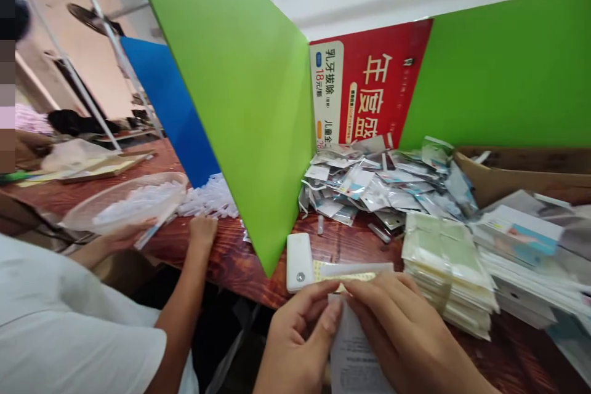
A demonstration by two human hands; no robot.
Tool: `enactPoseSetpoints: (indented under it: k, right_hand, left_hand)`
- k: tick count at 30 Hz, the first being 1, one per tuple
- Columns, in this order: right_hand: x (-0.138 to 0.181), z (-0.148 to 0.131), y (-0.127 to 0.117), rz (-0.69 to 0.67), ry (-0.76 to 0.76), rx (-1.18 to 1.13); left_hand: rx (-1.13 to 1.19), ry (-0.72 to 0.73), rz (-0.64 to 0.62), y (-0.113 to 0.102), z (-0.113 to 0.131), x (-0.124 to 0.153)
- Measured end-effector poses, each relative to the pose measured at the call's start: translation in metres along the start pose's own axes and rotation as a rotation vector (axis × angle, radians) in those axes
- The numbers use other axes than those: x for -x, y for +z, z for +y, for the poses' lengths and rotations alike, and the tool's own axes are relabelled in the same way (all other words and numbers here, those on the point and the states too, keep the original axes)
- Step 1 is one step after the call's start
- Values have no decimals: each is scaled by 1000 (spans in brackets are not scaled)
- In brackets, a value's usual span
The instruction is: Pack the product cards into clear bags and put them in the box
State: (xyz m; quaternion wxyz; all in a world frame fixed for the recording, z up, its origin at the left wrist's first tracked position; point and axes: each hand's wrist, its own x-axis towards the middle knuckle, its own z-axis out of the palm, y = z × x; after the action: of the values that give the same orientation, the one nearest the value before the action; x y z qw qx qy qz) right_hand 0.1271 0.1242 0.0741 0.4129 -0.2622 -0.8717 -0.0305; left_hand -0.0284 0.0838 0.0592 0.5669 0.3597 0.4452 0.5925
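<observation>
In the head view my left hand (pixel 302 335) pinches the top edge of a white printed leaflet (pixel 355 357) between thumb and fingers. From the other side my right hand (pixel 410 332) closes on the same top edge, and the fingertips of both hands meet there. Small print runs across the leaflet's lower part; whether a clear bag surrounds it I cannot tell. Just beyond my fingers lies a yellowish sheet (pixel 369 277) with a white strip (pixel 355 268) over it. Left of that sits a white rounded device (pixel 299 261) with a round button.
Green panels (pixel 240 74) wall the table (pixel 341 240). Filled clear packets (pixel 369 181) are heaped behind; a banded stack of pale-green packets (pixel 443 265), more packs (pixel 521 240) and a cardboard box (pixel 530 166) stand right. A co-worker's hand (pixel 203 228) is beside a basket (pixel 76 218).
</observation>
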Motion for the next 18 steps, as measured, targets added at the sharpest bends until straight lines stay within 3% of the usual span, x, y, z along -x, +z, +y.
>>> enactPoseSetpoints:
  k: [5, 9, 14, 16, 18]
  right_hand:
    - [-10, 4, 3, -33, 3, 128]
    - [-17, 2, 0, -149, -91, 227]
    - [-19, -5, 0, -254, -222, 386]
    - [-20, 1, -2, -236, -184, 357]
    - [-24, 13, -10, -113, -54, 301]
  left_hand:
    - [-46, 5, 6, 3, -11, -2]
    - [-239, 40, -105, -2, -16, -5]
    - [-425, 97, -186, -6, -7, -3]
    - [-481, 99, -164, -6, -4, 2]
    - [-464, 79, -119, -7, -3, 8]
